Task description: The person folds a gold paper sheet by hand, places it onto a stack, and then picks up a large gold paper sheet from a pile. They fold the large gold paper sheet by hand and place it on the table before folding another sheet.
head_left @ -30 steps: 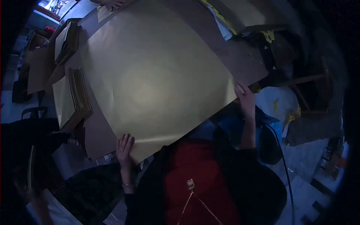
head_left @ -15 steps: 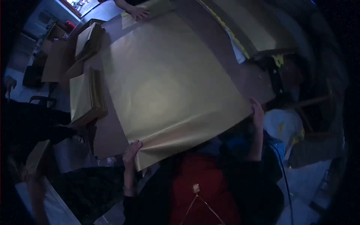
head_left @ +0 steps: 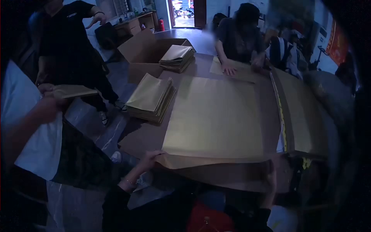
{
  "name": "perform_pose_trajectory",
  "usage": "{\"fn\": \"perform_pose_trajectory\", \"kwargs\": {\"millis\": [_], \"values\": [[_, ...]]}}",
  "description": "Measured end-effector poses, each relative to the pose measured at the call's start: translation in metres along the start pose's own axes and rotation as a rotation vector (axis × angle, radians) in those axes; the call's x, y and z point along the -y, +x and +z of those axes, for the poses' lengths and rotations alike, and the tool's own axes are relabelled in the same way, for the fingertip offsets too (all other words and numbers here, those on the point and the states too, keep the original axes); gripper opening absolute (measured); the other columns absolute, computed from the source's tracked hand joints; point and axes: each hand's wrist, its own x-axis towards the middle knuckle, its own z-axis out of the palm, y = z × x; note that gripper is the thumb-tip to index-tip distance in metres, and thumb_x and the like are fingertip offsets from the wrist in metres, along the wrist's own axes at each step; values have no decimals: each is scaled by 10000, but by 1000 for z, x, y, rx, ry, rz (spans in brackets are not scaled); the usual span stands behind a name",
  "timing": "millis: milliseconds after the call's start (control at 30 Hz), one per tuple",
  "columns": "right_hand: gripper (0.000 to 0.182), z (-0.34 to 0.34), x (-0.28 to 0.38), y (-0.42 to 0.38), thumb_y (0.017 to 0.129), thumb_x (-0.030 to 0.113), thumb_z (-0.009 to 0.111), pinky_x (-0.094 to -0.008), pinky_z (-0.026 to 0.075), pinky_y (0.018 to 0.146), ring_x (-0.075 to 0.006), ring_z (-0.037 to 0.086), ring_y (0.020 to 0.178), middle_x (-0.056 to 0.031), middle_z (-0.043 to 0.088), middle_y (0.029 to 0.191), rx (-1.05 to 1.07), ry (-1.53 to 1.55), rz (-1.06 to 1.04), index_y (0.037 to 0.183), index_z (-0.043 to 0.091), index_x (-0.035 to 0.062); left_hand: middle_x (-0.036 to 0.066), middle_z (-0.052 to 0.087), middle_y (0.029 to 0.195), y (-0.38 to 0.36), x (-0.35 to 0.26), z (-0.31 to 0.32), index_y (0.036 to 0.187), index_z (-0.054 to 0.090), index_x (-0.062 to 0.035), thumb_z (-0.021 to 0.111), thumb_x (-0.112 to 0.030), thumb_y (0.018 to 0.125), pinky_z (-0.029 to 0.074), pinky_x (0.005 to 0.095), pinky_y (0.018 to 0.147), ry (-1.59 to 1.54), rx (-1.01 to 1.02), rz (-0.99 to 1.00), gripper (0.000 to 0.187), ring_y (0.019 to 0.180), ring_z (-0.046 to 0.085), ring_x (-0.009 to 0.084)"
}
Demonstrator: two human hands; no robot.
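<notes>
A large sheet of tan kraft paper (head_left: 216, 116) lies across the brown table, its near edge lifted and bowed off the surface. My left hand (head_left: 148, 159) pinches the near left corner, fingers closed on the paper. At the near right corner, my right hand (head_left: 269, 172) is dim and blurred, and it appears to grip the sheet there. Across the table, a co-worker's hand (head_left: 228, 69) presses flat beside the far edge, over another piece of paper (head_left: 243, 72).
Two stacks of folded paper, one nearer (head_left: 148, 94) and one farther (head_left: 177, 54), sit along the left side. An open cardboard box (head_left: 145, 71) is behind them. Layered sheets with a yellow edge strip (head_left: 282, 120) lie right. Another person holds folded paper (head_left: 75, 92) at left.
My view has tilted up and levelled, showing more of the room and co-workers. The sheet's near edge now bows above the table, with both my hands still at its near corners.
</notes>
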Motion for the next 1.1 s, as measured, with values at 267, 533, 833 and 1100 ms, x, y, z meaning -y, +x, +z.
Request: {"fn": "perform_pose_trajectory", "kwargs": {"millis": [267,533,833,1100], "values": [[681,27,23,62,727,-113,599,-324,489,848,-227,532,1066,-115,449,1289,-924,-1118,912,1331,326,41,90,668,945,15,9,-7,1085,643,-41,587,-119,876,502,285,740,-4,-20,143,230,871,633,163],[284,49,31,52,769,-40,629,-304,508,749,-182,603,844,-88,633,871,-726,-1303,720,1049,600,-2,61,662,897,10,-1,-24,1035,647,-33,629,-123,838,496,280,718,-63,-65,135,218,814,618,149],[270,198,91,124,760,197,703,-242,476,606,-128,610,676,-63,645,770,-421,-1343,326,914,637,-15,93,640,938,-2,-104,-154,1130,545,39,484,-228,915,501,281,730,-1008,-22,-153,348,849,623,174],[263,246,36,282,863,261,620,-241,468,559,-76,594,609,-37,646,774,-509,-1424,163,901,629,1,133,484,1314,121,-198,-172,1346,390,18,417,-173,957,439,270,938,-182,-137,608,434,1124,519,163]]}}
